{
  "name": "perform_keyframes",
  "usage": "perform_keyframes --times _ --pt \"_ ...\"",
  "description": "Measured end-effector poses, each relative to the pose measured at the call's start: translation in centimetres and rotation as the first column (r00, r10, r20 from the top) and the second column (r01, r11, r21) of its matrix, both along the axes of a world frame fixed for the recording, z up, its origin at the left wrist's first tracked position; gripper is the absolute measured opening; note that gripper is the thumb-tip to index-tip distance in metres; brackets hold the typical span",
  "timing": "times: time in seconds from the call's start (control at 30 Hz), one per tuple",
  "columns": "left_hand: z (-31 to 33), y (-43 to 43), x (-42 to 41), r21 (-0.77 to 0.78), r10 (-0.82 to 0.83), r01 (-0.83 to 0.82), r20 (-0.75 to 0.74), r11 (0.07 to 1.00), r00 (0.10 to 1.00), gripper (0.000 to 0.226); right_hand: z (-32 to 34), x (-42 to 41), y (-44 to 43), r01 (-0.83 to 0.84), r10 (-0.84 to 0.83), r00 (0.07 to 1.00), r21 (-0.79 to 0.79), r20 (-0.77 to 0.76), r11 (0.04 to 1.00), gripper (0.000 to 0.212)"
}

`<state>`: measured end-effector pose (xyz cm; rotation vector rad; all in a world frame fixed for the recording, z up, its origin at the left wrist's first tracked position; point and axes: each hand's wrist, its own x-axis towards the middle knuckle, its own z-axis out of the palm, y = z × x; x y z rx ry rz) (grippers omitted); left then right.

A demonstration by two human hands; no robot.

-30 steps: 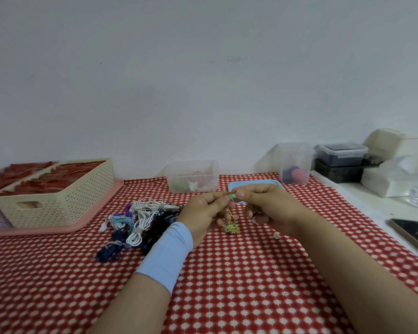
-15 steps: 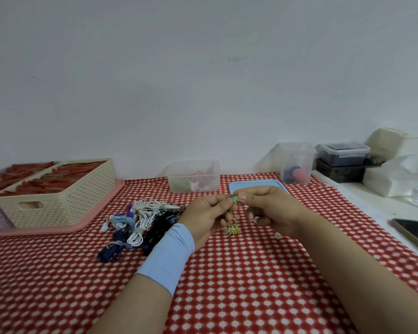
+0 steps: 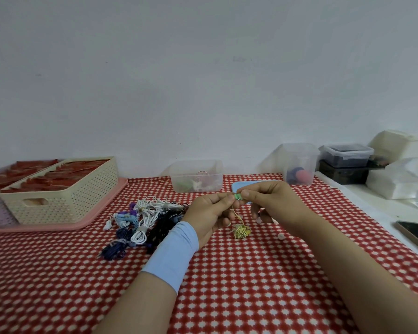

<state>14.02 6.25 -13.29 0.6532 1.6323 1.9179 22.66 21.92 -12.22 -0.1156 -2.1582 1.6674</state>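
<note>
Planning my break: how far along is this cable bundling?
Done: tied cable bundles lie in a pile. In hand: the left hand and right hand pinch a green piece, its yellow cord hanging to a small coil. Left: apparently finishing this one; no other loose cables show.

Cable bundles [image 3: 140, 222] crowd the left — bare cloth [image 3: 251, 285] lies open nearer.

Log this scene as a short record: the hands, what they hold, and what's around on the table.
left hand: pinches green piece
right hand: pinches the same piece
hanging below: thin cord to a yellow-green bundle
left of hands: pile of coiled cords, cream basket
behind: clear box
surface: red checked cloth
</note>
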Motion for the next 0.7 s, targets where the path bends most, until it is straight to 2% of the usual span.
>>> perform_keyframes --times 0.13,0.3,0.43,0.7 --pt "0.03 -0.07 -0.03 -0.021 -0.007 0.006 -0.012 1.0 1.0 0.015 0.0 0.08 -0.01 0.023 -0.023 1.0 0.032 -0.006 0.999 0.014" --pt "-0.03 -0.19 -0.02 -0.005 -0.031 0.031 -0.016 0.999 0.999 0.014 -0.17 -0.08 0.1 -0.054 0.061 0.997 -0.13 0.05 0.99 0.019" --pt "-0.12 -0.23 -0.15 -0.006 -0.039 0.039 -0.043 0.999 0.998 0.013 -0.39 -0.22 0.28 -0.094 0.115 0.988 -0.195 0.101 0.976 0.024" --pt "-0.46 -0.05 -0.19 -0.009 -0.042 0.041 -0.067 0.999 0.997 0.014 -0.35 -0.19 0.24 -0.077 0.106 0.984 -0.197 0.14 0.977 0.015"
